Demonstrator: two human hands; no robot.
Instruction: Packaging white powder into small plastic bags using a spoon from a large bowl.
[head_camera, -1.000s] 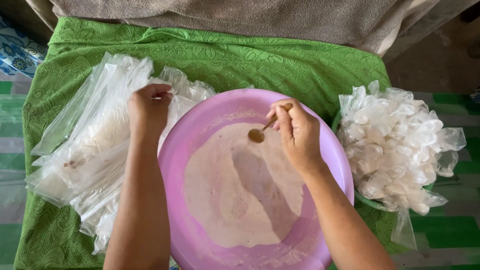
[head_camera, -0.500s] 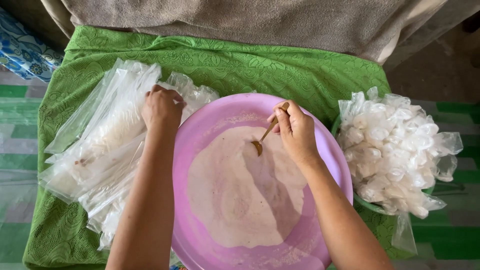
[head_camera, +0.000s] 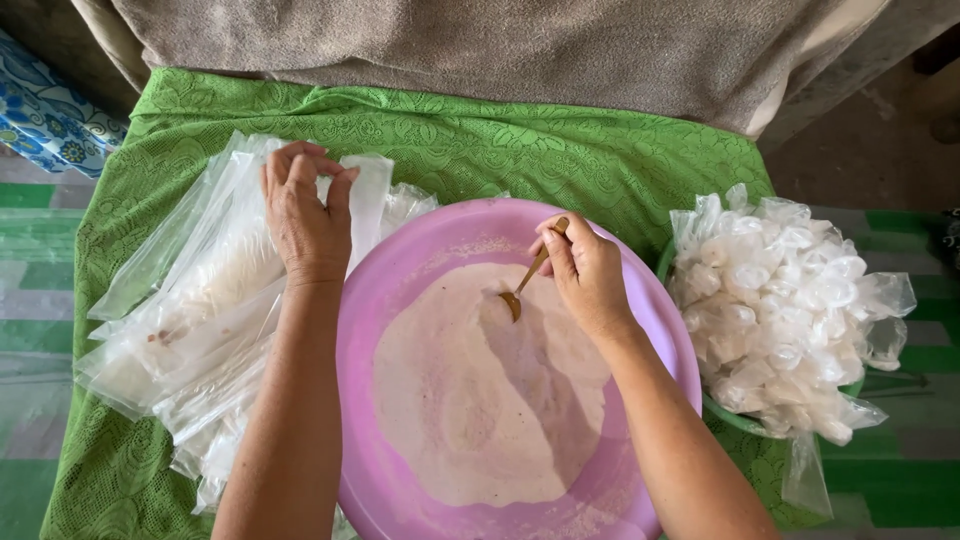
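left hand pinches a clear plastic bag on the bag pile | right hand grips small spoon, bowl dipped in pinkish powder | pink basin on green cloth

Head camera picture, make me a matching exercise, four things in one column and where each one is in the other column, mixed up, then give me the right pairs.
Things:
1. spoon
2. pink basin
3. flat plastic bags
4. tied-off filled bags

Places:
A. heaped in a green bowl on the right
B. in the right hand, tip in the powder
C. middle of the green cloth, holding pale pink powder
D. stacked on the left, under the left hand

Pairs: 1-B, 2-C, 3-D, 4-A
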